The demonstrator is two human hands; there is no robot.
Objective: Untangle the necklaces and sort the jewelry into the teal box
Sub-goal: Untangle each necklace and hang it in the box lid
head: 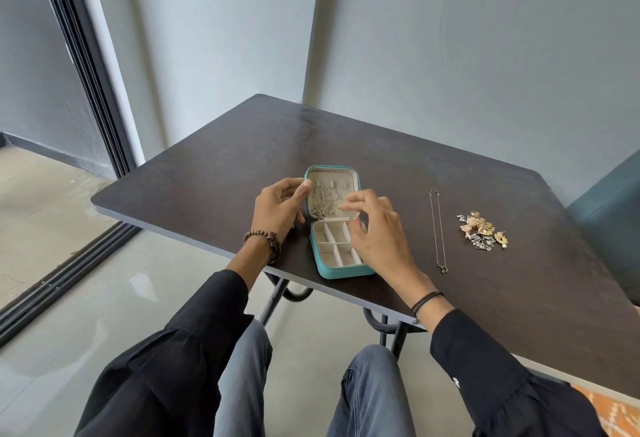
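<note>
Teal box (341,272) between both hands (277,209) (379,237)

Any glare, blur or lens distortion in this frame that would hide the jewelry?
Head view: wide-angle lens bows the table edges and door frame; soft even daylight, glare on floor tiles; chains in the teal box look slightly soft.

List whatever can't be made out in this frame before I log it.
Head view only:
- In the box, the right-side compartments are hidden under the right hand.
- Whether that hand pinches anything: its fingertips are too small to tell.
- The chains in the lid are too fine to count or to judge tangled.
- The earring pile has overlapping pieces, too small to count.
- The clasp of the necklace on the table is too small to see.
</note>
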